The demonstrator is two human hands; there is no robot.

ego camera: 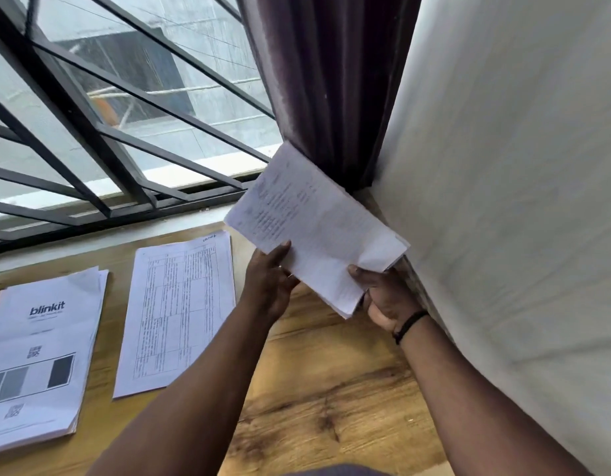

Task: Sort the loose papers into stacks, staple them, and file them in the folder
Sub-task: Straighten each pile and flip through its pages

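Observation:
A bundle of handwritten papers point(311, 228) is held up above the right side of the wooden table point(324, 389), tilted toward the wall. My left hand point(268, 286) grips its lower left edge. My right hand point(386, 297), with a black band on the wrist, holds its lower right corner from below. Two stacks lie flat on the table: one with a printed table point(178, 314) in the middle, and a thicker one with a "blinkit" cover page point(39, 355) at the left. No stapler or folder is in view.
A white wall point(520, 201) rises close along the table's right side. A dark purple curtain point(331, 80) hangs in the corner behind the held papers. A window with black metal bars point(101, 132) runs along the table's far edge.

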